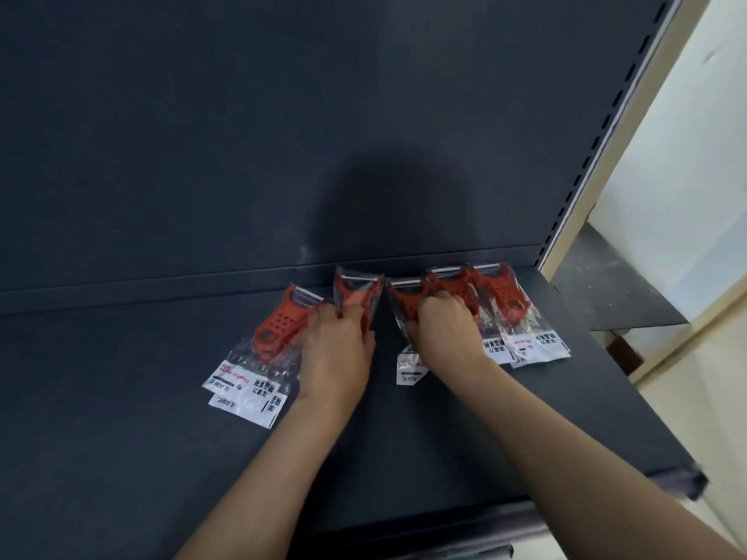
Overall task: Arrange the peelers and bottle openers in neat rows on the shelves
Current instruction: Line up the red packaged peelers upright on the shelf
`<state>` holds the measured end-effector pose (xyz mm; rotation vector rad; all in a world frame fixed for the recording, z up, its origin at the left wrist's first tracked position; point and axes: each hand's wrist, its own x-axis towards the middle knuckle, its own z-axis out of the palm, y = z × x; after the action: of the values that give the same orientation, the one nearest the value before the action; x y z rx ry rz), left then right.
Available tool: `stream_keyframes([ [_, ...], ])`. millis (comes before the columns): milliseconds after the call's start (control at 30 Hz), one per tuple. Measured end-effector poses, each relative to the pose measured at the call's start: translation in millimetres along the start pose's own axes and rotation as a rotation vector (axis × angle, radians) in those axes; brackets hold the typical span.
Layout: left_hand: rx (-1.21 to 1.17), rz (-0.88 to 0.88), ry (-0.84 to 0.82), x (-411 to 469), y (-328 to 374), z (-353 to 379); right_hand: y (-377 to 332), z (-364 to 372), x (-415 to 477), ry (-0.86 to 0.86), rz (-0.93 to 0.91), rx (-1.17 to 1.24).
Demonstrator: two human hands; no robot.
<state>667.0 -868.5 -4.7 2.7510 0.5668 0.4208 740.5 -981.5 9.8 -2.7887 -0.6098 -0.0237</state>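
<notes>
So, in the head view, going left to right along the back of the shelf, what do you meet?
A tilted peeler → second peeler, held by the left hand → third peeler, held by the right hand → fourth peeler → fifth peeler → slotted shelf upright.

A dark grey shelf (121, 398) carries five red peelers, each sealed in a clear bag with a white label card. Four line up with their blades toward the back panel (242, 155): the second peeler (357, 295), the middle peeler (406, 303), the fourth peeler (448, 284) and the rightmost peeler (503, 293), the last three bags overlapping. The leftmost peeler (279, 329) lies askew, farther from the back panel, its card pointing away from it.
</notes>
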Motion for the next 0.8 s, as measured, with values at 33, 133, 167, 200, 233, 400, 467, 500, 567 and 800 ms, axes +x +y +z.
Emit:
stream_keyframes([
  [33, -0.001, -0.001, -0.01, 0.3, 1.2, 2.1, 0.7, 0.5, 1.3, 0.0, 0.0, 0.004],
  [133, -0.005, -0.019, -0.021, 1.0, 5.2, 5.9, 2.7, 3.7, 5.0, 0.013, 0.006, -0.003],
  [167, -0.015, -0.034, -0.017, 1.7, 6.6, 6.3, 3.7, 4.8, 6.5, 0.016, 0.005, -0.005],
  [200, -0.026, -0.046, -0.01, 2.3, 7.9, 6.3, 4.6, 6.0, 8.1, 0.017, 0.003, -0.003],
  [233, -0.033, -0.053, -0.001, 3.1, 8.8, 6.4, 5.7, 6.8, 9.7, 0.016, 0.001, 0.003],
  [400, -0.105, -0.034, 0.048, 7.5, 19.9, 7.0, 11.7, 3.3, 16.0, 0.035, -0.025, 0.079],
  [467, -0.144, -0.008, 0.061, 10.9, 29.1, 9.0, 18.5, -1.7, 19.1, 0.119, -0.06, 0.065],
  [500, -0.153, 0.006, 0.062, 12.8, 34.5, 10.8, 23.7, -4.8, 20.6, 0.157, -0.07, 0.056],
  [567, -0.15, 0.016, 0.055, 16.9, 45.4, 15.5, 36.2, -11.6, 23.8, 0.193, -0.054, 0.049],
  [800, -0.136, -0.043, -0.019, 27.0, 73.8, 37.1, 85.8, -22.9, 25.2, 0.179, 0.107, -0.037],
])
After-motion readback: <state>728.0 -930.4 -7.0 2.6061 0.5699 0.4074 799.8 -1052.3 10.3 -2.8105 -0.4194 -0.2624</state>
